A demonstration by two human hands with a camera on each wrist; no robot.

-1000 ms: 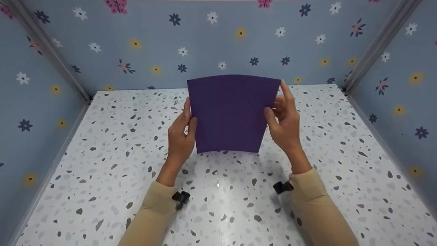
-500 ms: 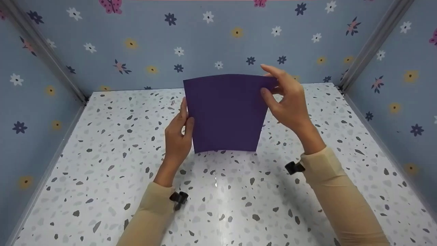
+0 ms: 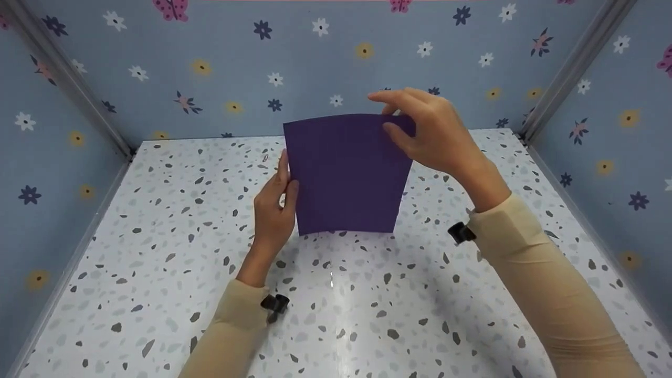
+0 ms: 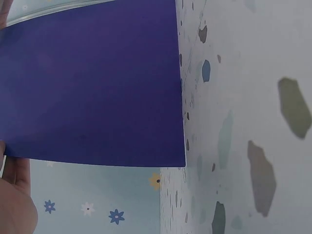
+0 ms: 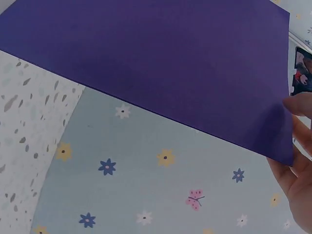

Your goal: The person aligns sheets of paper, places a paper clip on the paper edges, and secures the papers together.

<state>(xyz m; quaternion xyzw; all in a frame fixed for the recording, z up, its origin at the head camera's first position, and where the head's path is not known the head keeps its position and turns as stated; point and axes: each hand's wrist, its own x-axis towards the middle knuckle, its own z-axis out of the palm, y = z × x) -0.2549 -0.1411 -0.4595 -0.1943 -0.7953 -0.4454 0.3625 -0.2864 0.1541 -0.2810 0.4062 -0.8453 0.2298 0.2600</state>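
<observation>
A plain purple sheet of paper (image 3: 346, 173) is held up facing the head camera, its top edge bowed slightly. My left hand (image 3: 274, 207) grips the left edge, thumb in front and fingers behind. At the top right corner, my right hand (image 3: 433, 128) pinches the sheet between thumb and fingers, with the index finger extended above the top edge. The left wrist view shows the purple sheet (image 4: 97, 87) close to the speckled surface; whether its lower edge touches is unclear. In the right wrist view, the thumb and fingers of the right hand (image 5: 297, 180) surround one corner.
A white speckled tabletop (image 3: 184, 252) lies below. Blue flowered panels rise at the back (image 3: 231, 47), left (image 3: 58, 173) and right (image 3: 619, 142). At the right wrist view's edge is a dark, partly cut-off picture (image 5: 303, 70). Each sleeve carries a black clip-like piece (image 3: 462, 232).
My right hand has slid up from the sheet's right edge to its top right corner and moved slightly leftward, its forearm angling more. The left hand keeps its grip, and the sheet hardly moves.
</observation>
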